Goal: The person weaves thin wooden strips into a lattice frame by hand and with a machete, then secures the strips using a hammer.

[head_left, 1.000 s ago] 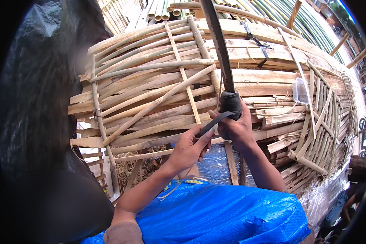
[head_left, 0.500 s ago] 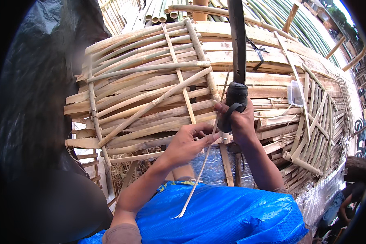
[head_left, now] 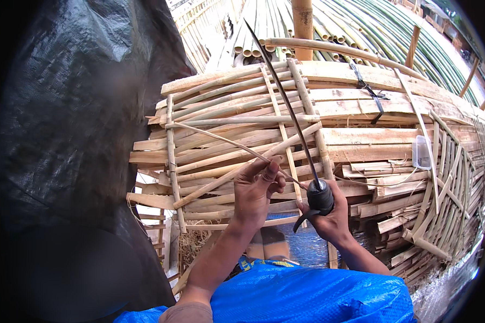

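My right hand [head_left: 333, 218] is closed round the black-wrapped handle of a machete [head_left: 291, 105]. Its long dark blade points up and to the left, over a lattice of bamboo slats [head_left: 231, 145]. In my left hand [head_left: 255, 191], thumb and fingers pinch a thin bamboo strip [head_left: 221, 138]. The strip slants from the upper left, through those fingers, down to the right hand beside the machete handle. A black loop hangs from the handle. Blue plastic sheeting [head_left: 318, 293] covers my lap.
A black tarp [head_left: 91, 107] hangs on the left. Split bamboo pieces [head_left: 382, 137] are stacked ahead and to the right, with a clear plastic container [head_left: 421, 152] on them. Long green bamboo poles [head_left: 372, 32] lie behind an upright bamboo post [head_left: 302, 27].
The machete blade has tilted from upright toward the left. The bamboo strip, which hung down over my lap, now extends up and left, and my left hand has turned upward with it.
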A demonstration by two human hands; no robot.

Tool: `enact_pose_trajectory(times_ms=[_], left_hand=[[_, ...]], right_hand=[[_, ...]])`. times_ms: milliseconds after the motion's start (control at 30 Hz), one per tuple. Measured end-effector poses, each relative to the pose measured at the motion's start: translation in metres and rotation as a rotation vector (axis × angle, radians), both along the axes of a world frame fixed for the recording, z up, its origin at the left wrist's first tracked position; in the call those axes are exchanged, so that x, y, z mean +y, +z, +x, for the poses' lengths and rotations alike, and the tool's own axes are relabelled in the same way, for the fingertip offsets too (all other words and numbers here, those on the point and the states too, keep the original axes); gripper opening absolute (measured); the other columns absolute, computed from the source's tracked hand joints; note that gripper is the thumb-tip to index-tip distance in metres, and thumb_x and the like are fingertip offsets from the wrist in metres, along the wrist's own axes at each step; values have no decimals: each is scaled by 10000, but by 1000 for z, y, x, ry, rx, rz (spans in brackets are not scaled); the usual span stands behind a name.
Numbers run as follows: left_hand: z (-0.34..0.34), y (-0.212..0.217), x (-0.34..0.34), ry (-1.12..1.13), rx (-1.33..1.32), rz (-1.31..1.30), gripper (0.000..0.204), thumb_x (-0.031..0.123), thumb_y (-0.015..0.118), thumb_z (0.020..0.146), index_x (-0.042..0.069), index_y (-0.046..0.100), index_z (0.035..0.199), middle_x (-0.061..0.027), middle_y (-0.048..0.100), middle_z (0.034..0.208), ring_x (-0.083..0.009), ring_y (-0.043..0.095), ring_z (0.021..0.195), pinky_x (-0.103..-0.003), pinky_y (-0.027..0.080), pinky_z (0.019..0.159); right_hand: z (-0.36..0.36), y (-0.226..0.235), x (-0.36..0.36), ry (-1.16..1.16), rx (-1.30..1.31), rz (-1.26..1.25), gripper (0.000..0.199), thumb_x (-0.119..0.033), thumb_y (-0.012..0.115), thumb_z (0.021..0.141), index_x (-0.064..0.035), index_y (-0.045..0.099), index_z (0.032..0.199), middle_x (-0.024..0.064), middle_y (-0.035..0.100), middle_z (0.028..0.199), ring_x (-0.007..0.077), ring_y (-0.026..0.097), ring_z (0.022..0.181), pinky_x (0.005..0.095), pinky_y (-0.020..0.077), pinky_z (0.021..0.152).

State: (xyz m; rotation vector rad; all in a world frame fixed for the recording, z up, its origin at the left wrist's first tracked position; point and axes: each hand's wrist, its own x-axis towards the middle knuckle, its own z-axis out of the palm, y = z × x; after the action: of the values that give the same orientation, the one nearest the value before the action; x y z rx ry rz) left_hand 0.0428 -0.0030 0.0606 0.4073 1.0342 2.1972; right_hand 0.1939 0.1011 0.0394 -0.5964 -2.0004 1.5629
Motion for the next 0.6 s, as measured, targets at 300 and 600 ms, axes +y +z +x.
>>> enact_pose_trajectory(times_ms=[300,600], left_hand=[[-20,14,-14,116,211,-21,174,164,737,901,71,721,1048,-53,690,838,-141,658,676,-260,551,544],[-50,51,-59,20,647,-278,157,100,752,892,13,700,1011,-38,676,893,-80,637,757,-224,549,661]], right_hand=[[19,20,41,-173,-58,367,366,-140,802,790,-17,598,1067,134,681,780,214,697,711,343,540,653],[37,45,96,-189,-223,846,431,-97,797,705,-72,629,1101,183,694,790,375,701,718,436,539,628]])
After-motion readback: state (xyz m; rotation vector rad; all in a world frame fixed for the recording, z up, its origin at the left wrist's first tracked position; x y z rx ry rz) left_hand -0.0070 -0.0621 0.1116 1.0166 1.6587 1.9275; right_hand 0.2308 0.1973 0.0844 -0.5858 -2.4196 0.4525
